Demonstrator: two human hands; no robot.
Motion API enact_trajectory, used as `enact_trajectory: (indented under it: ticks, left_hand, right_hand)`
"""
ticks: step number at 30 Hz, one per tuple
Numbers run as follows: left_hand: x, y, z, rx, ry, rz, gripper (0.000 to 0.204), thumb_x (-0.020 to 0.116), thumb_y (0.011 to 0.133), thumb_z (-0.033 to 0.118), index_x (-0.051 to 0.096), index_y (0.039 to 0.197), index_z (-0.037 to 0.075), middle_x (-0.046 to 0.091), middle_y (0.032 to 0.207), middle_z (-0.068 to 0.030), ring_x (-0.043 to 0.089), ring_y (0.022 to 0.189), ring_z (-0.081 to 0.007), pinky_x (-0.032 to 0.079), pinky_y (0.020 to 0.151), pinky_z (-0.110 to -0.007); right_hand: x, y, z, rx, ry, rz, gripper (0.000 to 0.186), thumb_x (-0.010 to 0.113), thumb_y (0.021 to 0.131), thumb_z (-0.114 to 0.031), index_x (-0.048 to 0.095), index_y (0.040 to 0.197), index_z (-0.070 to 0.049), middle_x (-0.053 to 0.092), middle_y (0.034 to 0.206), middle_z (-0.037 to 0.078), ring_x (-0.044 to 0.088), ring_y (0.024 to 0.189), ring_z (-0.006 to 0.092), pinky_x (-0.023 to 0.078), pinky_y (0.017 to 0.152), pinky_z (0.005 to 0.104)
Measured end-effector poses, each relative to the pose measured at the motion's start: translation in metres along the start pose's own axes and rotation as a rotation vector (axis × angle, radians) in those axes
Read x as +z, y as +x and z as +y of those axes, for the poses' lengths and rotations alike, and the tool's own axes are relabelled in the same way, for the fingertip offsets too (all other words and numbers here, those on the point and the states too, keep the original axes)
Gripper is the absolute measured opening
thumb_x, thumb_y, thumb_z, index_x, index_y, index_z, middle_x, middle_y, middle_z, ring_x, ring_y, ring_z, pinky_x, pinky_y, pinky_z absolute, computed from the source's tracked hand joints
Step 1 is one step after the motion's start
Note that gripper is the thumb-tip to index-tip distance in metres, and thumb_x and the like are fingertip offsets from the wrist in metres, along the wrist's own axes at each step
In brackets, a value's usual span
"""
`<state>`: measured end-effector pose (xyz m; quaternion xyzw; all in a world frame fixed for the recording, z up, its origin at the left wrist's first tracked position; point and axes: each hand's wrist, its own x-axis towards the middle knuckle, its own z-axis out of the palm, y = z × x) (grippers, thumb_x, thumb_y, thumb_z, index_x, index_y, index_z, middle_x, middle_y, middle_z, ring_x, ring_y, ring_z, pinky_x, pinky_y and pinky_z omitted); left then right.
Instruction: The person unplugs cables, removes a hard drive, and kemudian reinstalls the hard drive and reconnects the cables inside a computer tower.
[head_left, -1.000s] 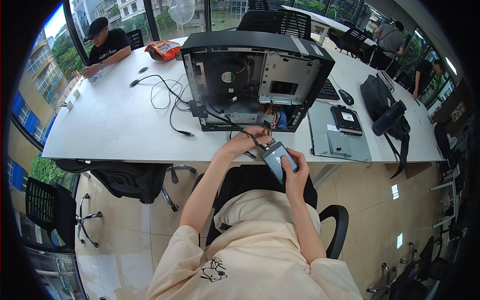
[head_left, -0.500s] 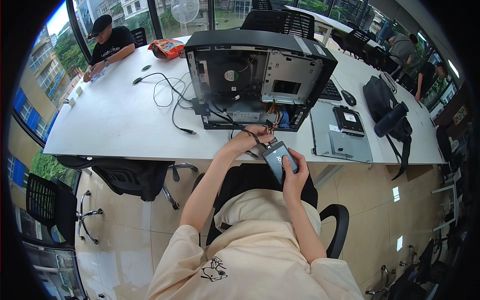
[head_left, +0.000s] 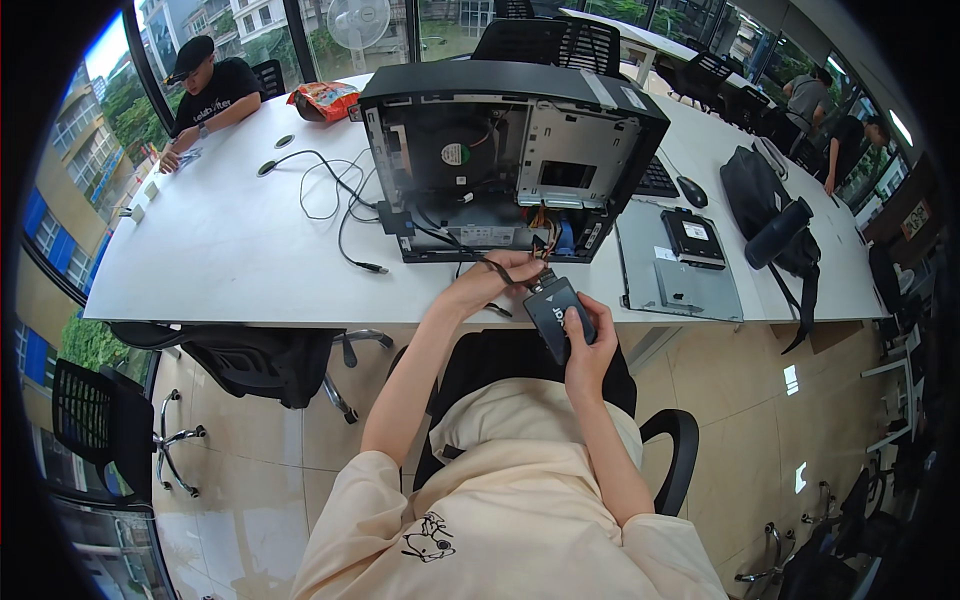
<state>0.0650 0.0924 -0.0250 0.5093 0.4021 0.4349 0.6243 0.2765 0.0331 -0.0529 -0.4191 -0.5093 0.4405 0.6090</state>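
Observation:
My right hand (head_left: 592, 345) grips a dark grey solid-state drive (head_left: 546, 318), thumb on its face and fingers around its right side. At the drive's upper end, my left hand (head_left: 490, 287) pinches a black cable connector (head_left: 541, 281). The connector meets the drive's end; whether it is fully seated I cannot tell. Cables lead from there to an open black desktop computer case (head_left: 572, 125), which lies just beyond my hands with its inside facing me. Both hands are at the table's front edge, above my lap.
On the white table (head_left: 210, 240), loose black cables (head_left: 345, 215) lie left of the case. Right of it are a metal side panel (head_left: 645, 270), a hard drive (head_left: 693, 238), a keyboard (head_left: 655, 180), a mouse (head_left: 692, 191) and a black backpack (head_left: 760, 195). Another person (head_left: 215, 95) sits far left.
The drive has tilted slightly in my right hand, and its face now reflects less light. My left hand stays at the connector. The whole view has shifted a little.

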Motion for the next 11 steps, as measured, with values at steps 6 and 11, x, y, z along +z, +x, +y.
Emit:
enact_trajectory:
  ticks: [6, 11]
  left_hand:
    - [-0.008, -0.004, -0.005, -0.001, -0.197, -0.063, 0.03, 0.072, 0.103, 0.029, 0.073, 0.103, -0.001, 0.07, 0.095, -0.0034, 0.059, 0.081, -0.0109, 0.048, 0.073, -0.026]
    - [-0.017, -0.013, -0.006, -0.106, -0.175, -0.223, 0.035, 0.076, 0.1, 0.024, 0.071, 0.12, -0.004, 0.072, 0.106, -0.0069, 0.061, 0.083, -0.014, 0.05, 0.075, -0.027]
  right_hand:
    - [-0.009, 0.008, 0.012, 0.119, 0.252, -0.06, 0.033, 0.073, 0.102, -0.017, 0.065, 0.127, 0.002, 0.071, 0.106, 0.007, 0.063, 0.094, 0.0084, 0.051, 0.086, 0.0241]
    - [-0.018, 0.012, 0.015, 0.106, 0.229, -0.208, 0.037, 0.074, 0.101, -0.016, 0.063, 0.131, 0.002, 0.071, 0.112, 0.009, 0.065, 0.098, 0.009, 0.052, 0.09, 0.0239]
